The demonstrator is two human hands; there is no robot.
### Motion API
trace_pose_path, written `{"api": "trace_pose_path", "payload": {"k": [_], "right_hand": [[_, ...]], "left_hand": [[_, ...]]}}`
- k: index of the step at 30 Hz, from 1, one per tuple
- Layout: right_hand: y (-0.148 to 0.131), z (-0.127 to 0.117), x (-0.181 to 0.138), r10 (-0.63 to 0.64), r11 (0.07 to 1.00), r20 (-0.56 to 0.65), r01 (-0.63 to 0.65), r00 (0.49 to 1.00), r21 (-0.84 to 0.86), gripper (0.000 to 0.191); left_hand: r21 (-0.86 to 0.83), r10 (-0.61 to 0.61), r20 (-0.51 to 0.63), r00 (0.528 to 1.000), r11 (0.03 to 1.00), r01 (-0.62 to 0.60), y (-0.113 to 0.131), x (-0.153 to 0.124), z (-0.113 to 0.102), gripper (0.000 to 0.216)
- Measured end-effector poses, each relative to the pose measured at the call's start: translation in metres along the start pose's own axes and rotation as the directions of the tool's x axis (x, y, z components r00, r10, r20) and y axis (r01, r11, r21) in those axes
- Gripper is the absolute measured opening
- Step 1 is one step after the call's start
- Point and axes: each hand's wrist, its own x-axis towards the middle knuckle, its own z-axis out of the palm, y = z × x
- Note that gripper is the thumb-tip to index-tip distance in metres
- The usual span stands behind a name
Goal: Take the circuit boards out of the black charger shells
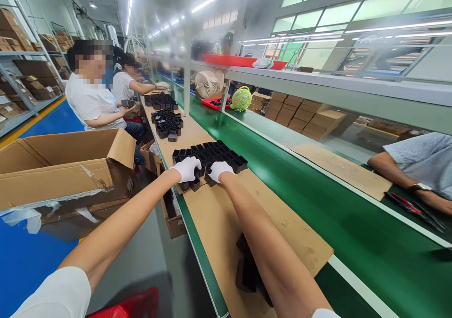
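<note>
A cluster of small black open-topped plastic boxes (208,155) sits on a cardboard sheet (226,224) at the near edge of a green conveyor belt (318,205). Both white-gloved hands rest on its near edge: the left hand (187,168) curled over boxes at the left corner, the right hand (219,169) pressed on the next ones, its grip unclear. Squaring the rows likely needs even pressure from both sides. An open carton (70,167) stands left; seated workers (93,96) sit farther along.
</note>
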Motion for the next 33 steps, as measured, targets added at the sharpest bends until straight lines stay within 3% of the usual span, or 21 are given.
{"api": "trace_pose_path", "payload": {"k": [5,10,15,18,19,20,21,23,25,27,29,31,33], "right_hand": [[0.018,-0.007,-0.028,-0.057,0.998,-0.005,0.057,0.998,-0.004,0.039],[0.053,-0.039,-0.086,-0.109,0.993,-0.048,0.107,0.993,-0.05,0.034],[0.13,-0.069,-0.2,-0.045,0.995,-0.108,0.035,0.993,-0.094,0.033],[0.17,-0.057,-0.288,0.022,0.992,-0.076,-0.032,0.997,-0.122,0.017],[0.179,-0.047,-0.316,0.048,0.99,-0.051,-0.054,0.998,-0.127,0.014],[0.185,-0.035,-0.341,0.074,0.989,-0.025,-0.076,0.997,-0.129,0.013],[0.188,-0.021,-0.364,0.1,0.987,0.003,-0.098,0.995,-0.128,0.013],[0.189,0.01,-0.4,0.151,0.982,0.054,-0.143,0.987,-0.125,0.011],[0.183,0.04,-0.425,0.201,0.975,0.096,-0.19,0.975,-0.119,0.013],[0.172,0.064,-0.44,0.248,0.966,0.122,-0.236,0.961,-0.107,0.019],[0.158,0.083,-0.45,0.287,0.957,0.131,-0.278,0.949,-0.082,0.022],[0.144,0.095,-0.456,0.313,0.95,0.124,-0.311,0.942,-0.037,0.025],[0.131,0.1,-0.462,0.328,0.943,0.1,-0.332,0.939,0.022,0.027]], "left_hand": [[-0.076,-0.008,0.018,1.0,0.997,0.009,0.0,-0.002,-0.004,0.039],[-0.145,-0.045,-0.01,0.999,0.988,0.043,0.005,-0.011,-0.023,0.036],[-0.202,-0.104,-0.206,0.973,0.977,0.062,0.031,-0.038,-0.053,0.024],[-0.277,-0.08,-0.346,0.935,0.961,-0.02,0.08,-0.086,-0.058,0.028],[-0.353,-0.084,-0.455,0.887,0.931,-0.093,0.104,-0.109,-0.055,0.027],[-0.422,-0.083,-0.521,0.85,0.89,-0.172,0.132,-0.135,-0.049,0.026],[-0.479,-0.069,-0.536,0.842,0.845,-0.235,0.162,-0.163,-0.039,0.024],[-0.584,0.007,-0.506,0.862,0.733,-0.349,0.226,-0.215,-0.01,0.021],[-0.678,0.053,-0.477,0.877,0.614,-0.405,0.288,-0.255,0.032,0.037],[-0.749,0.013,-0.368,0.93,0.589,-0.304,0.339,-0.276,0.079,0.071],[-0.759,-0.044,-0.225,0.973,0.635,-0.147,0.373,-0.281,0.12,0.091],[-0.742,-0.081,-0.128,0.988,0.669,-0.042,0.391,-0.279,0.147,0.082],[-0.725,-0.096,-0.09,0.991,0.689,0.001,0.396,-0.277,0.161,0.062]]}}
